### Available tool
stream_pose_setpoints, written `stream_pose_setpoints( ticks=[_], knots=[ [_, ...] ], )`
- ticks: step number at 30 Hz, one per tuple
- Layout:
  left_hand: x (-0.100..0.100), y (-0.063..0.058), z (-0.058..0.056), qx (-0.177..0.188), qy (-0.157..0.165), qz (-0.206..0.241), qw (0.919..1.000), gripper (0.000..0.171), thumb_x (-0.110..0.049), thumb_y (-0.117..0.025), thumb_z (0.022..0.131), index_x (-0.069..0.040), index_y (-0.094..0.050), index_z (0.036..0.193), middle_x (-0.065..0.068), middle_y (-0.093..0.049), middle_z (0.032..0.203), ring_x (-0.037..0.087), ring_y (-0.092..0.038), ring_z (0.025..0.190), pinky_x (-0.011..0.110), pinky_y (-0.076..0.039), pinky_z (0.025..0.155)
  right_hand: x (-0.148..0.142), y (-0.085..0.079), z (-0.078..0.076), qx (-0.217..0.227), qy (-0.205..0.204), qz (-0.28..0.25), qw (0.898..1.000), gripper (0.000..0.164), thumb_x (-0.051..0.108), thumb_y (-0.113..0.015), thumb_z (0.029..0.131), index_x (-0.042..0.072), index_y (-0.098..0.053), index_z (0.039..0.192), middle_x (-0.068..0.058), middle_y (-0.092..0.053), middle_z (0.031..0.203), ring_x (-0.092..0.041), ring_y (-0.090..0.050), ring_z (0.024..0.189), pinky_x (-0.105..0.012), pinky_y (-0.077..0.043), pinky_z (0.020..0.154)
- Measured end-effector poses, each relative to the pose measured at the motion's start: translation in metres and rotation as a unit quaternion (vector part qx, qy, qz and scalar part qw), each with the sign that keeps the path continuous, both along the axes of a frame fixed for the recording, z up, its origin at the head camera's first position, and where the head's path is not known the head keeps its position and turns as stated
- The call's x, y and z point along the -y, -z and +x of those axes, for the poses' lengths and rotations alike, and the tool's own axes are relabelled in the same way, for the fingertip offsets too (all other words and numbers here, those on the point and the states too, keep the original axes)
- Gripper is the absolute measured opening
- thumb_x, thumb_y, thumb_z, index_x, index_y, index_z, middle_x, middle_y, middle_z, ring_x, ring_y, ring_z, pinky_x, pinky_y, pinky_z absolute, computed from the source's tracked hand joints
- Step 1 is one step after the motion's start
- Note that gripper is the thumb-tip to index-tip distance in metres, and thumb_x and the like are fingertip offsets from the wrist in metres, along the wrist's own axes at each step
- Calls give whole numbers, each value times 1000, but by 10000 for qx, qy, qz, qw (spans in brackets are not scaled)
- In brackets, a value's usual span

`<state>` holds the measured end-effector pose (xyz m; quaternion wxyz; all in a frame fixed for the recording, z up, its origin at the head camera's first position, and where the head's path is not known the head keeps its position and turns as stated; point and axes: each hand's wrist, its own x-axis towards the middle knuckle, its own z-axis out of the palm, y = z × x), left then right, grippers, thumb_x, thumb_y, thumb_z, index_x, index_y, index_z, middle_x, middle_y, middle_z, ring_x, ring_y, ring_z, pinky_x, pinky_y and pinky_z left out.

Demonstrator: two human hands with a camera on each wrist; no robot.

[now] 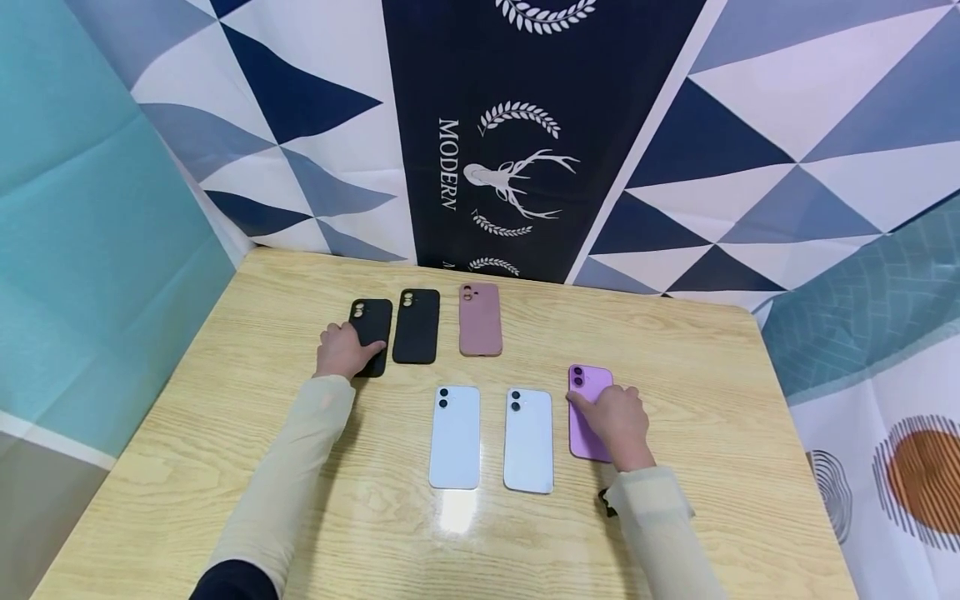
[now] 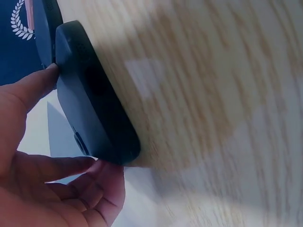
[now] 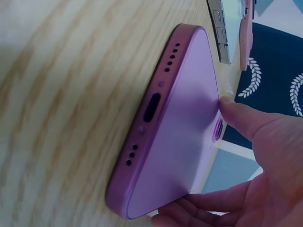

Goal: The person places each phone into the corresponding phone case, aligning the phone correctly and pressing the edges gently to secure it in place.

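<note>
Only the right wrist view shows the charging port of one purple smartphone, the right hand gripping it beside two white smartphones on the desk, the left hand gripping one of two black phone cases near one pink case.

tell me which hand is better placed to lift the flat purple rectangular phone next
The right hand, probably: its thumb and fingers hold opposite long edges of the purple phone, while the left hand grips the leftmost matte black rectangular phone case.
</note>
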<state>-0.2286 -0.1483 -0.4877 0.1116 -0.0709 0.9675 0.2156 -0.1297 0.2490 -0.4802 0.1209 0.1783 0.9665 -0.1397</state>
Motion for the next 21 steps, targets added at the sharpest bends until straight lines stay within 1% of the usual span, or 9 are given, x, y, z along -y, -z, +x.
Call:
stream_pose_setpoints(
  ticks=[4, 7, 10, 15, 17, 21],
  knots=[
    [-1, -2, -2, 116, -190, 278, 9994, 75, -46, -61, 87, 16, -41, 126, 36, -39, 124, 49, -41, 114, 57, -45, 90, 0, -1, -1, -27, 98, -117, 9999, 57, 57, -59, 83, 3, -55, 65, -26, -55, 93, -32, -51, 79, -34, -42, 47],
    [-1, -3, -3, 123, -316, 462, 9984, 77, -44, -64, 86, 16, -39, 127, 36, -37, 125, 50, -39, 116, 56, -45, 91, 0, -2, -2, -54, 141, -168, 9997, 57, 57, -60, 82, 2, -56, 67, -25, -55, 91, -31, -50, 78, -33, -41, 47],
    [-1, -3, -3, 53, -379, 487, 9981, 78, -44, -67, 83, 17, -42, 125, 36, -37, 125, 50, -38, 117, 54, -45, 92, 0, -3, -2, -75, 179, -172, 9997, 57, 57, -61, 81, 1, -57, 69, -24, -55, 89, -30, -50, 77, -33, -41, 47],
    [1, -4, -6, -15, -424, 455, 9981, 74, -43, -71, 80, 16, -49, 119, 36, -39, 122, 49, -39, 114, 52, -44, 94, 1, -4, -2, -61, 243, -198, 9995, 56, 56, -62, 80, 1, -58, 70, -23, -55, 89, -29, -49, 77, -33, -41, 47],
    [2, -5, -7, -7, -447, 524, 9976, 72, -41, -70, 82, 16, -47, 121, 36, -38, 123, 48, -40, 114, 52, -43, 95, 1, -4, -2, -39, 266, -224, 9994, 56, 56, -63, 80, 1, -57, 70, -23, -54, 89, -29, -48, 77, -33, -41, 47],
    [4, -7, -10, -10, -498, 683, 9964, 67, -33, -64, 88, 13, -40, 132, 36, -38, 128, 49, -41, 117, 53, -40, 100, 1, -5, -3, 11, 344, -249, 9991, 55, 56, -63, 79, 2, -57, 70, -22, -54, 90, -28, -48, 76, -33, -41, 48]
  ],
)
